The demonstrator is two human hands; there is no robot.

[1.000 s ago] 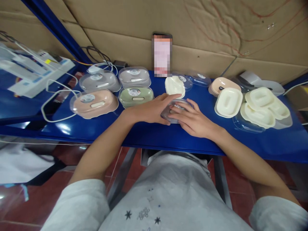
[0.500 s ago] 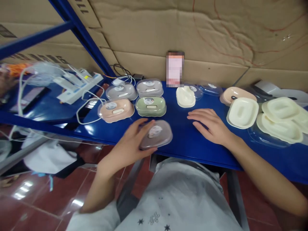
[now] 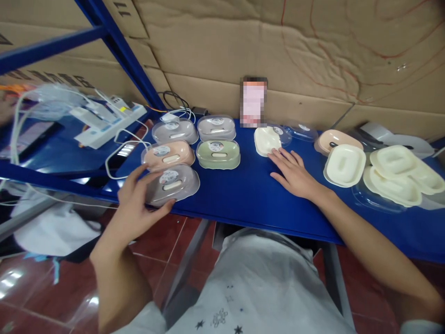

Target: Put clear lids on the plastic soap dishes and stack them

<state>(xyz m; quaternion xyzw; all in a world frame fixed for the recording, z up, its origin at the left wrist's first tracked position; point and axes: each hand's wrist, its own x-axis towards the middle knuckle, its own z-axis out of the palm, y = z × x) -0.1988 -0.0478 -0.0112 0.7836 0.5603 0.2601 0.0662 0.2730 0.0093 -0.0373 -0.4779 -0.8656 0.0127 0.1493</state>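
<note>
My left hand (image 3: 134, 204) grips a grey soap box with a clear lid (image 3: 173, 184) at the near left edge of the blue table (image 3: 243, 195), just in front of a pink lidded soap box (image 3: 167, 155). A green lidded box (image 3: 218, 153) and two grey lidded boxes (image 3: 174, 131) lie behind and beside it. My right hand (image 3: 294, 174) rests flat on the table with fingers spread, its fingertips next to a cream tray (image 3: 266, 140).
Cream trays (image 3: 345, 164) and clear lids (image 3: 382, 199) are piled at the right, with a pink base (image 3: 333, 138) behind. A phone (image 3: 253, 102) leans on the cardboard wall. White cables and a power strip (image 3: 107, 125) lie on the left shelf behind a blue frame post.
My left hand carried the grey lidded box from the table's middle to the near left, in front of the pink box. My right hand let go and moved forward toward the cream tray.
</note>
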